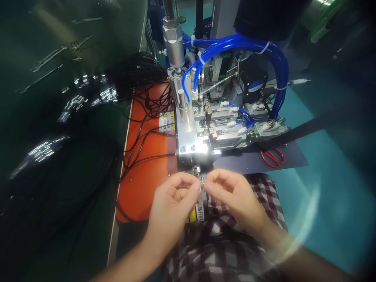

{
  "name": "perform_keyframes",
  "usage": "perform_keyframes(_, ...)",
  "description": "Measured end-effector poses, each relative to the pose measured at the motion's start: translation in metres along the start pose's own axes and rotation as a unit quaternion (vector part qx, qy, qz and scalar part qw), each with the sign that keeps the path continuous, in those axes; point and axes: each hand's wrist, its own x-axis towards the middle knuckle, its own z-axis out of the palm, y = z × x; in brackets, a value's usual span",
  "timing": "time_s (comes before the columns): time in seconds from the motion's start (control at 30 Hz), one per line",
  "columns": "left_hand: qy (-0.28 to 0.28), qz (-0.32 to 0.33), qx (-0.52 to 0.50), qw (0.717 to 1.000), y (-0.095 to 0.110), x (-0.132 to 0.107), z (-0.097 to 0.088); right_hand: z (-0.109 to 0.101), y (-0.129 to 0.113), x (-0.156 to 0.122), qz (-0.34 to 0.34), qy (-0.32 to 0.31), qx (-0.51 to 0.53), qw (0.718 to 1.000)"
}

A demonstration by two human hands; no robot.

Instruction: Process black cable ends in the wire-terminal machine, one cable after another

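My left hand (pixel 173 205) is closed in a pinch, thumb against forefinger, just in front of the metal machine (pixel 192 135). Facing it, my right hand (pixel 235 196) pinches too, its fingertips nearly meeting the left ones. A tiny shiny metal piece (pixel 202 180) shows in the narrow gap between both sets of fingertips. Its kind is too small to make out, and I cannot tell which hand grips it. Below the fingers, a white and yellow label (pixel 199 211) is partly covered by my left hand.
Black cables (pixel 143 133) run over the orange base plate (pixel 147 176) into a pile on the left. Shiny metal ends (pixel 44 149) lie on the dark table. Blue air hoses (pixel 243 41) arch above the machine. Red-handled scissors (pixel 272 157) lie to the right.
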Motion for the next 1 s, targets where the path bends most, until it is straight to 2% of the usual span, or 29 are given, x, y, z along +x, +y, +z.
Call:
perform_keyframes(0.2, -0.006, -0.019, -0.033, 0.999, 0.002, 0.001, 0.002, 0.003, 0.008, -0.003, 0.003, 0.006, 0.054, 0.999)
perform_keyframes(0.53, -0.013, 0.009, -0.007, 1.000, -0.004, 0.002, 0.001, 0.003, 0.008, -0.003, -0.011, 0.025, 0.039, 0.999)
perform_keyframes(0.8, -0.015, 0.011, -0.022, 1.000, -0.004, 0.000, 0.002, 0.008, 0.007, -0.003, 0.013, 0.032, 0.060, 0.998)
perform_keyframes(0.87, -0.020, 0.002, -0.031, 0.999, -0.006, 0.000, 0.003, 0.010, 0.008, -0.005, -0.009, 0.055, 0.040, 0.998)
perform_keyframes(0.97, -0.028, -0.009, -0.039, 0.999, -0.008, -0.001, 0.003, 0.013, 0.009, -0.009, -0.079, 0.101, -0.013, 0.992)
perform_keyframes(1.0, -0.026, -0.008, -0.040, 0.999, -0.009, 0.000, 0.002, 0.013, 0.010, -0.009, -0.080, 0.102, -0.012, 0.992)
